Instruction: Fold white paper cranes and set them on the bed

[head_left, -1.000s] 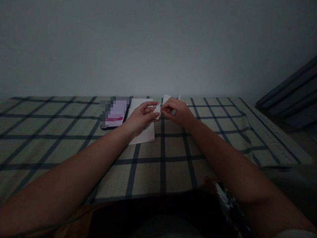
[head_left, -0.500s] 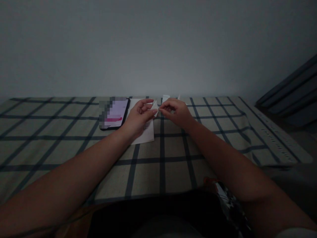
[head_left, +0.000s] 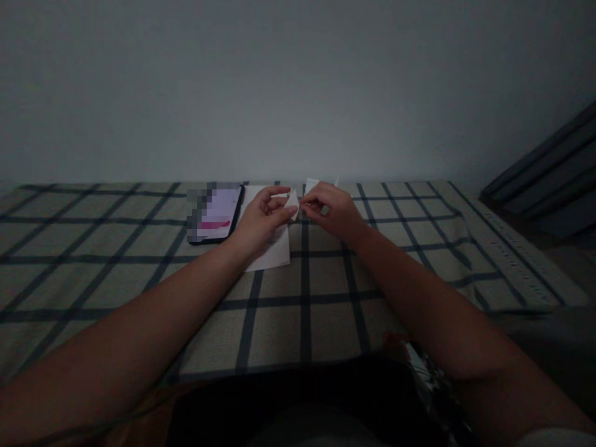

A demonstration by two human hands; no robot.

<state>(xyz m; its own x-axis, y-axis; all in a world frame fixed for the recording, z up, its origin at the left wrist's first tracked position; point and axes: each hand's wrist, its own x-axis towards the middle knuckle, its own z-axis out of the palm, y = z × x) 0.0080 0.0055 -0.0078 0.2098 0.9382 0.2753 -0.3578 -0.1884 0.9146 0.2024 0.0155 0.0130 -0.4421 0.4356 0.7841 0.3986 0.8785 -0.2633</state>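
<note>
Left hand (head_left: 265, 216) clamps folded paper (head_left: 293, 202), right hand (head_left: 331, 208) pinches its edge. Smartphone (head_left: 222, 214) left of grip (screen lit).

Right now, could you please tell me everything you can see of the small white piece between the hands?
The small white piece looks like paper, probably folded, roughly triangular and narrowing toward the top. It stands tilted, seemingly raised over the checked cloth. The left hand holds it, thumb across its lower part; the right hand has its fingertips at the right edge, though whether they grip it is unclear. Creases are too dim to tell.
</note>
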